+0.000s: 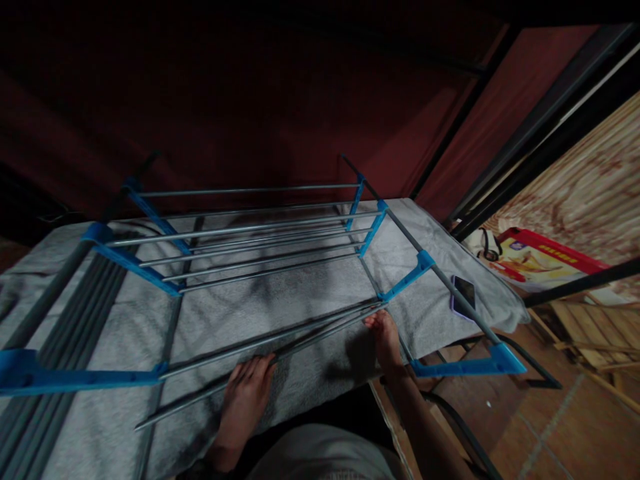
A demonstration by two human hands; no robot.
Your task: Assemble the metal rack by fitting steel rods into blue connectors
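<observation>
A partly assembled rack of grey metal tubes with blue plastic brackets (406, 279) lies before me. Several thin crossbars (270, 230) span its two sides. My left hand (249, 387) is closed over a loose-ended grey metal rod (175, 405), whose left end lies free near the front left leg. At the rod's right end, my right hand (383, 333) pinches it beside the lower tip of a blue bracket; whether the end sits in the bracket cannot be made out. Another crossbar (215, 353) runs just behind this rod. The front brackets stand at left (80, 379) and right (465, 365).
A grey towel-like cloth (300, 407) covers the surface under the rack. Several grey tubes (75, 320) lie side by side at left. A phone (463, 293) rests at right, near a red and yellow box (550, 257). Wooden slats (595, 333) stand on the tiled floor.
</observation>
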